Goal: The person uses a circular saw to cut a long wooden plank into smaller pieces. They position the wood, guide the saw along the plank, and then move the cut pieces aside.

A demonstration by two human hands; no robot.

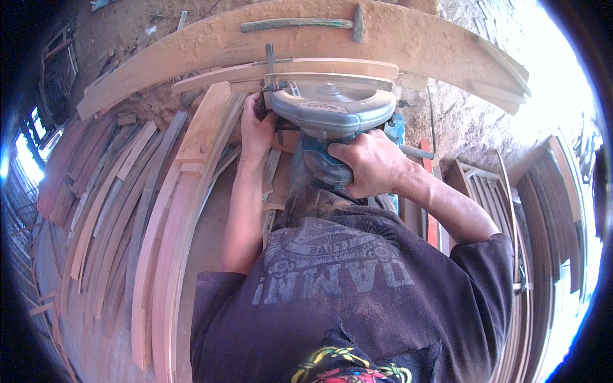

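A circular saw with a silver blade guard and a teal body stands in the upper middle, in front of my chest. My right hand is wrapped around its teal rear handle. At the saw's left end, my left hand has its fingers curled beside a dark metal bar and fitting; what they grip is hidden. Part of the round blade shows inside the guard. Narrow wooden strips lie crosswise just beyond the saw, close against its far side.
A wide, sawdust-covered board curves across the far side, with a hammer on it. Long planks and several wood strips lie at left. A slatted wooden frame and dark boards stand at right.
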